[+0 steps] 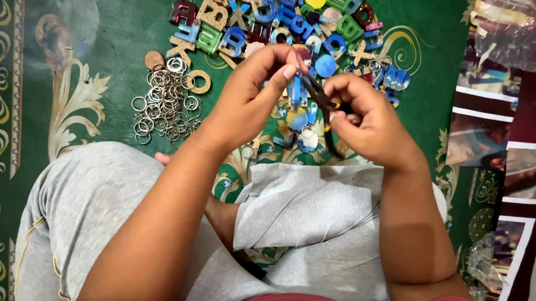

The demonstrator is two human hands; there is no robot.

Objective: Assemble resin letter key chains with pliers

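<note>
1. Nearest: person seated cross-legged on the floor, grey fabric trousers (88,215) filling the near half of the view, a bare foot tucked between the knees.
2. Left hand (252,94) raised over the lap, thumb and fingertips pinched on a translucent blue resin letter charm (296,93) that hangs down from the grip.
3. Right hand (367,120) just right of it, clenched around black-handled small pliers (323,101); the plier tip meets the top of the charm, right at the left fingertips. Whether the jaws bite a ring: cannot tell, too small.
4. Below the hands, on the green patterned carpet (113,41): a few blue and white resin charms (301,132), partly hidden by the hands.
5. Left of the hands, farther out: loose heap of silver metal split rings (165,104) on the carpet.
6. Far centre: pile of multicoloured resin and cork letter pieces (289,15), with blue, green, red and yellow among them.
7. Right edge: glossy printed photo sheets (502,132) lying along the carpet, clear plastic wrap (518,10) at the far right corner.
</note>
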